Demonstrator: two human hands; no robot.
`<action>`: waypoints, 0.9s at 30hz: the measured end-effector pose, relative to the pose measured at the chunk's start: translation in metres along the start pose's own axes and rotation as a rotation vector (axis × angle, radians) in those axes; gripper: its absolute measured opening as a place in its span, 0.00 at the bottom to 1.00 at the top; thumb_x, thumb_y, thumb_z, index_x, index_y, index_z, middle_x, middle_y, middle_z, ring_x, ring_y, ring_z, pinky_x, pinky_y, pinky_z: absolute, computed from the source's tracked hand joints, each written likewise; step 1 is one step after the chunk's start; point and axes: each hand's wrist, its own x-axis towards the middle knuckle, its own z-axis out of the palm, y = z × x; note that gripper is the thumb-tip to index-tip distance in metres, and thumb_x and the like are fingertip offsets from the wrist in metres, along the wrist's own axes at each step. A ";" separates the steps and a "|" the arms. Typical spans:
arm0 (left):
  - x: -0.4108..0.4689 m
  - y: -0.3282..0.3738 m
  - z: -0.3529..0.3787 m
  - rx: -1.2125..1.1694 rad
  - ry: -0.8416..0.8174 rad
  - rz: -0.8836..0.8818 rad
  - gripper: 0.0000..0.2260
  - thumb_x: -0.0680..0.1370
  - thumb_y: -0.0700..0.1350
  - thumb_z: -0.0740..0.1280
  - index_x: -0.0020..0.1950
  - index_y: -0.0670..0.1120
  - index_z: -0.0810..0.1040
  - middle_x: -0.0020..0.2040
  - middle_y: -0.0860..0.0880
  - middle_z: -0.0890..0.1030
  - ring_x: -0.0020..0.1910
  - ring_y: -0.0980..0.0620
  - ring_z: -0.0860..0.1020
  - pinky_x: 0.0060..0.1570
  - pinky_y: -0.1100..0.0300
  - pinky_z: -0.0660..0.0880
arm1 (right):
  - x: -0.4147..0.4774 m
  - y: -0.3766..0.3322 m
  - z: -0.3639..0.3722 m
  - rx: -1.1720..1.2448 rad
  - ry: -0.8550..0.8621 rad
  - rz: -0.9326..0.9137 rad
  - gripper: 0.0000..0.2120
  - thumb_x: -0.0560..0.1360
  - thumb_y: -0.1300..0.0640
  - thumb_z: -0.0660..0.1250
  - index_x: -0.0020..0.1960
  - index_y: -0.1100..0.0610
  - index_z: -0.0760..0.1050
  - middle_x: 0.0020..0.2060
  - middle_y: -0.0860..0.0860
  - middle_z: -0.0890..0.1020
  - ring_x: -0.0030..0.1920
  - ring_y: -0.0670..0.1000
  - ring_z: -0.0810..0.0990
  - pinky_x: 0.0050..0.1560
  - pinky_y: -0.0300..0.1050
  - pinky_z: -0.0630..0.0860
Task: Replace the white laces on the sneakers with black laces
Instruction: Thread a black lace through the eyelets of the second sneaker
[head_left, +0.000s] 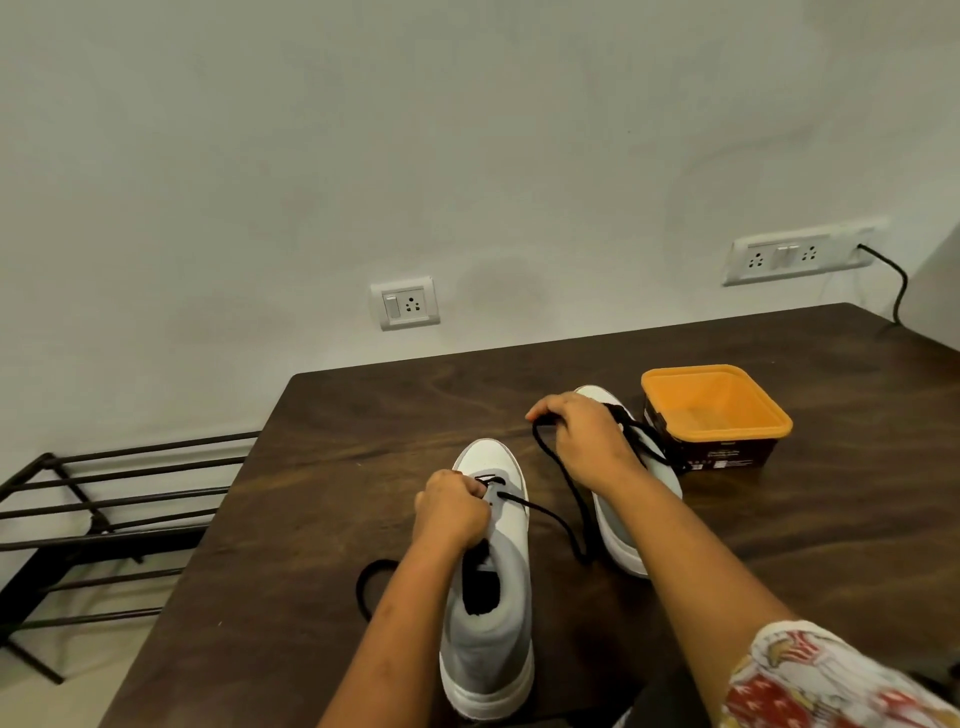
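A white and grey sneaker (493, 613) stands on the dark wooden table (363, 415), toe pointing away from me. A black lace (558, 519) runs through its lowest eyelets. My left hand (452, 512) grips the sneaker's tongue and eyelet area near the toe. My right hand (582, 439) is raised over the second sneaker (618, 540) and pinches the far part of the black lace, which loops down to the table. Another stretch of black lace (366, 584) curls on the table left of my left forearm. The second sneaker is mostly hidden behind my right arm.
An orange plastic tub (717, 410) with a dark label stands just right of the second sneaker. A black metal shoe rack (104, 499) is off the table's left edge. Wall sockets (405, 304) and a black cable (898, 286) are behind the table.
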 end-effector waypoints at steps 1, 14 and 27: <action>0.001 -0.001 0.000 -0.008 -0.010 -0.008 0.12 0.72 0.38 0.66 0.30 0.50 0.77 0.45 0.50 0.79 0.54 0.45 0.75 0.45 0.62 0.68 | -0.001 -0.002 -0.001 0.003 0.005 -0.034 0.18 0.76 0.68 0.57 0.53 0.52 0.81 0.56 0.50 0.80 0.57 0.51 0.77 0.59 0.49 0.75; -0.016 0.008 -0.001 -0.263 0.226 0.399 0.07 0.76 0.48 0.67 0.54 0.56 0.80 0.52 0.56 0.81 0.55 0.52 0.76 0.55 0.49 0.75 | -0.014 -0.037 -0.004 0.586 -0.159 0.045 0.19 0.73 0.69 0.56 0.38 0.54 0.82 0.38 0.48 0.84 0.32 0.40 0.77 0.34 0.33 0.72; -0.024 0.003 -0.022 -0.197 0.163 0.484 0.10 0.78 0.46 0.66 0.58 0.57 0.75 0.56 0.59 0.75 0.60 0.55 0.70 0.57 0.59 0.69 | -0.011 -0.028 0.001 0.690 -0.183 0.258 0.15 0.75 0.68 0.58 0.37 0.58 0.81 0.33 0.53 0.81 0.33 0.47 0.78 0.36 0.39 0.76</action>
